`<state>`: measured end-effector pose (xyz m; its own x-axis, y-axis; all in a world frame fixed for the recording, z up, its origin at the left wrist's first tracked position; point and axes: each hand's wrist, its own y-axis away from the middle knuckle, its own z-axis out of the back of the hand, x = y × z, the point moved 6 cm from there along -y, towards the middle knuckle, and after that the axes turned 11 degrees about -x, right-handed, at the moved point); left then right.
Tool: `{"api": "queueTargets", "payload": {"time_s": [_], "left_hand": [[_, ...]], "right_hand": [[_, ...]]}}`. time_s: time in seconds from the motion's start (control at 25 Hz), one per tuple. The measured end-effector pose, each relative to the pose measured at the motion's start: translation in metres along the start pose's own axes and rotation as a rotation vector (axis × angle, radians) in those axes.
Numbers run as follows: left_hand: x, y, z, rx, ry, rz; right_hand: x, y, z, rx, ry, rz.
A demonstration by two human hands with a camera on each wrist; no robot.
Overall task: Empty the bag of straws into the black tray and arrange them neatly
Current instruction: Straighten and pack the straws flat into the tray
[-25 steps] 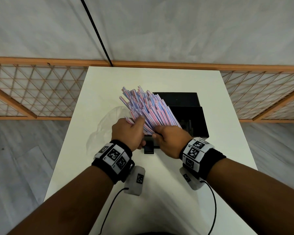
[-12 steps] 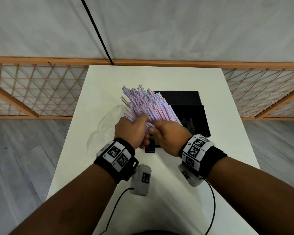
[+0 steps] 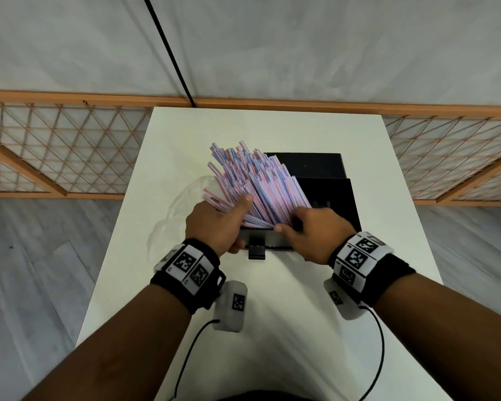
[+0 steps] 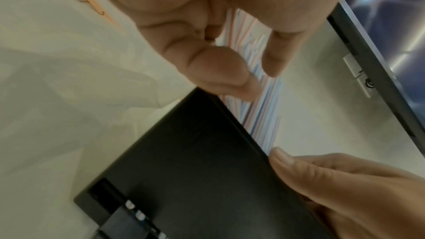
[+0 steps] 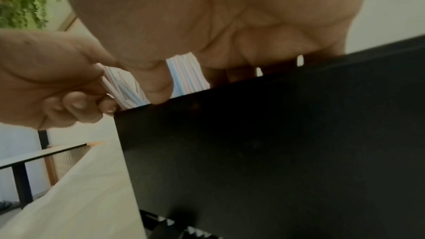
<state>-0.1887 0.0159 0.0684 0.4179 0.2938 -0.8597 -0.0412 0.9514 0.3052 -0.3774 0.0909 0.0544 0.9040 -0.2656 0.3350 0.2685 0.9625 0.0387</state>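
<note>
Straws (image 3: pixel 252 186) fan mid-frame from the black tray (image 3: pixel 327 195); left hand (image 3: pixel 214 224) clasps them, right hand (image 3: pixel 315 230) seemingly pinches. Next: level them.

From my head view the light is even and soft, the white table (image 3: pixel 272 131) bright with only faint shadows under the wrists, and the wide lens bows the wooden railing (image 3: pixel 70 95) toward the edges. My left wrist view is dimmer and smeared, with a starburst glare off a dark glossy panel (image 4: pixel 391 24) at upper right. The right wrist view is dim and soft, the black tray (image 5: pixel 276 143) a nearly featureless mass.
</note>
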Motion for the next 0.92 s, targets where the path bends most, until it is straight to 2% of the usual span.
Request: {"api": "queueTargets", "payload": {"time_s": [0.12, 0.28, 0.44, 0.64, 0.8, 0.92], "left_hand": [[-0.003, 0.002, -0.003, 0.003, 0.041, 0.021], [-0.004, 0.004, -0.003, 0.018, 0.049, 0.002], [-0.004, 0.002, -0.009, 0.068, 0.076, 0.047], [-0.007, 0.004, -0.024, 0.095, 0.041, 0.039], [-0.007, 0.005, -0.026, 0.090, 0.169, 0.075], [-0.008, 0.007, -0.014, 0.090, 0.023, -0.043]], "right_hand": [[0.016, -0.003, -0.004, 0.000, -0.151, 0.110], [0.010, -0.007, -0.006, 0.008, -0.106, 0.032], [0.021, -0.012, -0.014, 0.080, -0.167, 0.140], [0.025, -0.014, -0.023, 0.265, -0.064, 0.149], [0.032, -0.016, -0.005, 0.145, -0.165, 0.241], [0.022, -0.012, 0.007, 0.066, -0.145, 0.235]]}}
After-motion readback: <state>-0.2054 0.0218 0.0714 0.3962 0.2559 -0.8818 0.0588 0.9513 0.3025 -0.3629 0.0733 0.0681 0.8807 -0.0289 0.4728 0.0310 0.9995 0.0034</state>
